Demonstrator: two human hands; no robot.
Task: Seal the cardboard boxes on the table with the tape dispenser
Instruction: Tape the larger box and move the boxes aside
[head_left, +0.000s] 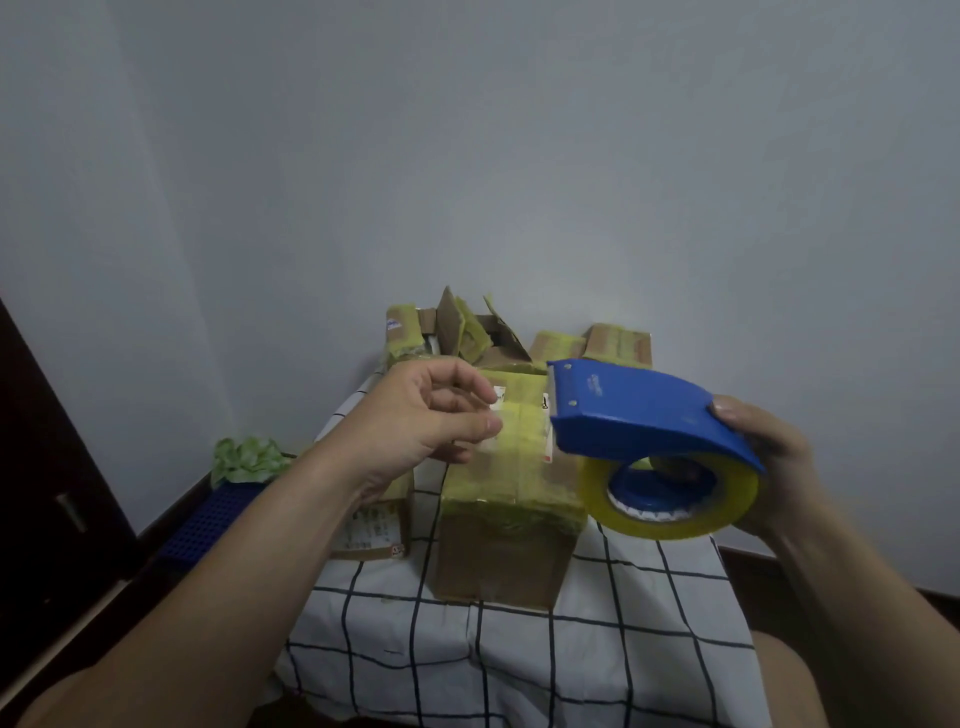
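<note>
My right hand (769, 457) is wrapped round the rear of the blue plastic tape dispenser (639, 415), held in the air at right, its smooth curved hood arching over a glossy roll of yellowish clear tape (675, 525). My left hand (421, 415) hovers apart from it, fingers loosely curled, thumb clear of them, gripping nothing I can see. Below stands a tall cardboard box (498, 561), its top banded in wrinkled yellow tape, on a white cloth with a black grid (519, 665). A smaller labelled box (379, 525) sits just left; an open box with ragged flaps (467, 327) stands farther back.
</note>
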